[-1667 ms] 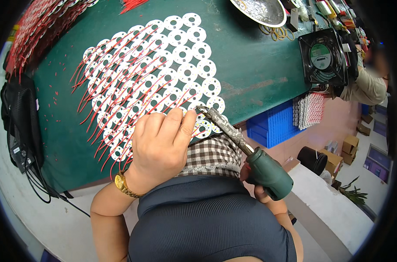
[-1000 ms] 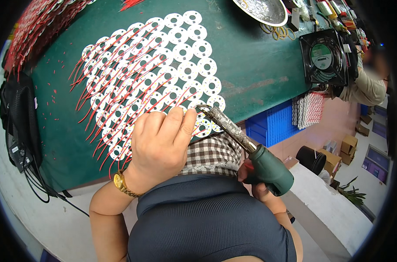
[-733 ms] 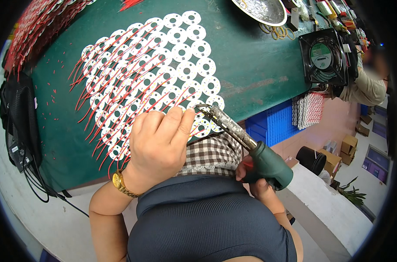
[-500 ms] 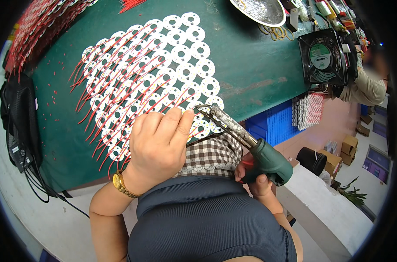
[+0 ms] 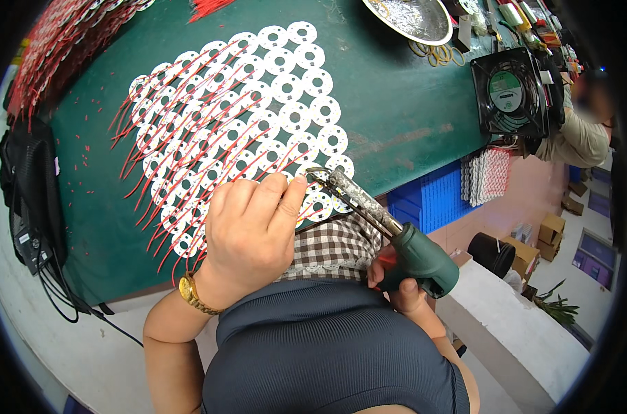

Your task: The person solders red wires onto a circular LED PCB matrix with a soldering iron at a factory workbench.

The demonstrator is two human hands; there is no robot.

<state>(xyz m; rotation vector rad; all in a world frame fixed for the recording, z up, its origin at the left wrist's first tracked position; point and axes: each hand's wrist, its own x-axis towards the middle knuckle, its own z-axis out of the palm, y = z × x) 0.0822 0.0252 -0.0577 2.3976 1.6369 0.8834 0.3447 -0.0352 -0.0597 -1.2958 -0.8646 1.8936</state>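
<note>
On green bench [image 5: 396, 117], white ring boards [image 5: 258, 117]

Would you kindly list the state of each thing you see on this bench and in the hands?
Left hand: fingers curled, pressing down on a round board at the near edge.
Right hand: closed around the soldering iron's green handle.
Soldering iron: held tilted, tip at the near boards.
Round white boards: lying flat in rows, red wires attached.
Black fan: standing upright; spinning or not, cannot tell.
Metal dish: resting on the green bench.

I see the left hand [image 5: 248, 231] pinning white round boards [image 5: 258, 117]; the right hand [image 5: 396, 290] grips the soldering iron [image 5: 389, 231].
</note>
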